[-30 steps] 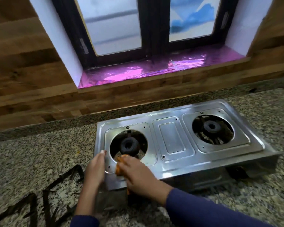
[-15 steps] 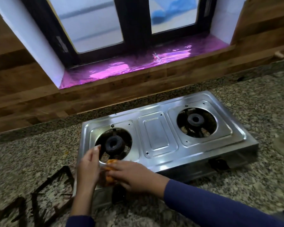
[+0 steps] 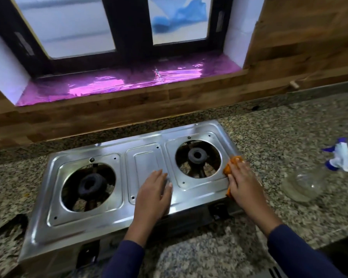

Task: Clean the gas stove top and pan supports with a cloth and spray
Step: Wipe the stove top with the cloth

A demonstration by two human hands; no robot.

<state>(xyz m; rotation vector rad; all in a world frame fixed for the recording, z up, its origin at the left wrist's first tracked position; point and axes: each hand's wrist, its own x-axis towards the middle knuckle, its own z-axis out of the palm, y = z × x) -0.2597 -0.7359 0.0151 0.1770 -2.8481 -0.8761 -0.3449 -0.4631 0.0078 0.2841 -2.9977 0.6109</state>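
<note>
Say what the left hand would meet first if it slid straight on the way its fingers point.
Probably the raised edge of the right burner plate, just beyond the left hand on the stove top; depth is unclear.

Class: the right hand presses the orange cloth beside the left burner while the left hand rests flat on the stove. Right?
No. The head view shows the right hand pressing the orange cloth beside the right burner; the left hand rests flat on the stove.
</note>
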